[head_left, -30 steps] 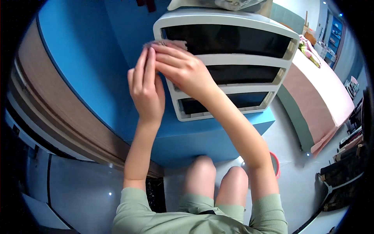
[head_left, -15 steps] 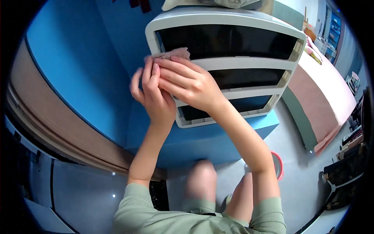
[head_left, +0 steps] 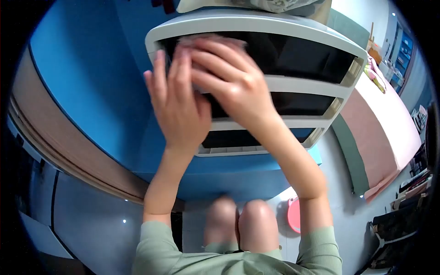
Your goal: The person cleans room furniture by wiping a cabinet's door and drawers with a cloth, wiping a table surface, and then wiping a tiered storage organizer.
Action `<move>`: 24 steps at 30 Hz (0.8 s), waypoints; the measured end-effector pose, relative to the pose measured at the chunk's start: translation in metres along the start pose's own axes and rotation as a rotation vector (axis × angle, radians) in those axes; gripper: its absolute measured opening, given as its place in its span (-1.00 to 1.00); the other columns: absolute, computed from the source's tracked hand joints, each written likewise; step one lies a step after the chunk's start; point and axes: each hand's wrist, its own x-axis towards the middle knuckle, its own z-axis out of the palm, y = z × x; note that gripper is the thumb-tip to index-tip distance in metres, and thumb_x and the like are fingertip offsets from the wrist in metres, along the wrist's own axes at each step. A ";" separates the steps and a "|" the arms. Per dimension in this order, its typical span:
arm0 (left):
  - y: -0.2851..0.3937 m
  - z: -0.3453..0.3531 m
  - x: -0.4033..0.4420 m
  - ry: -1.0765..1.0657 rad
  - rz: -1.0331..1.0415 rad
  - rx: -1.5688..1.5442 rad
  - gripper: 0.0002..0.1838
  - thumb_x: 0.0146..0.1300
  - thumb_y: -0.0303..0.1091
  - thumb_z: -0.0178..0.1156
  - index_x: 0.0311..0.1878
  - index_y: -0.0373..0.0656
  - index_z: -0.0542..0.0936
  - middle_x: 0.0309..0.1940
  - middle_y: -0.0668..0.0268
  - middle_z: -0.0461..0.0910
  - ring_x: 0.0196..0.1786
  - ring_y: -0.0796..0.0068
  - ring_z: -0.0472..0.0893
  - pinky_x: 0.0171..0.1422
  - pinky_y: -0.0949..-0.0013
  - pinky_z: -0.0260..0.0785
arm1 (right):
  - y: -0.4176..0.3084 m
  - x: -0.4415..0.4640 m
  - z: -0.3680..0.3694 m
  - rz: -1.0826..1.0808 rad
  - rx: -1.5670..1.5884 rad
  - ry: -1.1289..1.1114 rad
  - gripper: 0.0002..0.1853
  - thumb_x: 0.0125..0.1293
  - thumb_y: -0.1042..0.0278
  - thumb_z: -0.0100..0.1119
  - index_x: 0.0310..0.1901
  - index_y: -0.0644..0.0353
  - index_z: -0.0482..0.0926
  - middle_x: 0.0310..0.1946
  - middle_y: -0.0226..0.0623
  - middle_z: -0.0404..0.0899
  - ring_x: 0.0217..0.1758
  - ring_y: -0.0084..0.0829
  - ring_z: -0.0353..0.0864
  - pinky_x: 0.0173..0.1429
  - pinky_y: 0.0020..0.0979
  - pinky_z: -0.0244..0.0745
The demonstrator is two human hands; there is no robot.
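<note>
A white cabinet [head_left: 298, 85] with three dark-fronted drawers stands before me. At the top drawer's left end, my right hand [head_left: 233, 85] presses a pinkish cloth [head_left: 231, 41] against the front, its fingers over the cloth. The cloth is blurred and mostly covered by those fingers. Close beside it, my left hand [head_left: 178, 105] lies along the cabinet's left side with its fingers stretched upward and apart. Its fingertips nearly meet the right hand's, and whether they touch the cloth I cannot tell.
Beneath the cabinet is a blue base [head_left: 220, 176], with a blue wall [head_left: 87, 91] to the left. A bag [head_left: 284, 4] rests on top. On the floor stands a pink basin [head_left: 294, 215]. A bed with a pink cover [head_left: 385, 123] is at the right.
Both hands have moved up the cabinet's left side, the cloth going from the top drawer's lower edge to its upper part. My left fingers have straightened. The view has shifted slightly.
</note>
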 end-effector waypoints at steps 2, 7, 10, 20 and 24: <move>0.004 0.004 -0.005 0.042 -0.021 -0.041 -0.46 0.29 -0.26 -0.14 0.33 -0.21 0.21 0.33 0.19 0.25 0.45 0.03 0.05 0.48 -0.10 -0.28 | 0.000 0.003 0.004 -0.022 0.027 -0.010 -0.79 -0.05 0.39 0.14 -0.31 0.17 0.60 -0.07 -0.32 0.55 0.11 -0.32 0.49 0.18 -0.28 0.44; 0.032 0.009 0.003 -0.009 0.030 -0.042 -0.38 0.16 -0.34 -0.14 0.36 -0.22 0.21 0.35 0.13 0.23 0.45 0.01 0.04 0.49 -0.07 -0.24 | 0.019 -0.011 -0.031 0.062 0.025 -0.081 -0.78 -0.09 0.42 0.16 -0.32 0.09 0.64 -0.09 -0.38 0.58 0.10 -0.38 0.51 0.09 -0.35 0.50; 0.061 0.014 0.015 -0.097 0.020 -0.109 -0.38 0.18 -0.29 -0.12 0.36 -0.22 0.21 0.34 0.11 0.24 0.43 0.05 0.11 0.50 0.00 -0.23 | 0.030 -0.028 -0.047 0.125 -0.034 0.021 -0.70 -0.18 0.47 0.20 -0.29 0.04 0.67 -0.09 -0.38 0.61 0.07 -0.33 0.54 0.07 -0.34 0.51; 0.040 0.009 0.002 0.011 -0.003 -0.097 -0.37 0.17 -0.32 -0.14 0.37 -0.24 0.18 0.37 0.09 0.17 0.45 0.00 0.06 0.49 -0.02 -0.18 | 0.010 -0.013 -0.024 0.079 -0.020 0.018 -0.73 -0.07 0.35 0.12 -0.25 0.08 0.60 -0.06 -0.42 0.55 0.09 -0.36 0.47 0.08 -0.34 0.44; 0.048 0.023 0.013 -0.002 0.092 -0.296 -0.30 0.09 -0.37 -0.11 0.38 -0.29 0.13 0.38 -0.02 0.10 0.44 -0.02 0.06 0.50 0.00 -0.17 | 0.025 -0.022 -0.049 0.118 -0.050 -0.059 -0.73 -0.06 0.35 0.11 -0.24 0.06 0.61 -0.06 -0.41 0.55 0.10 -0.32 0.46 0.08 -0.29 0.42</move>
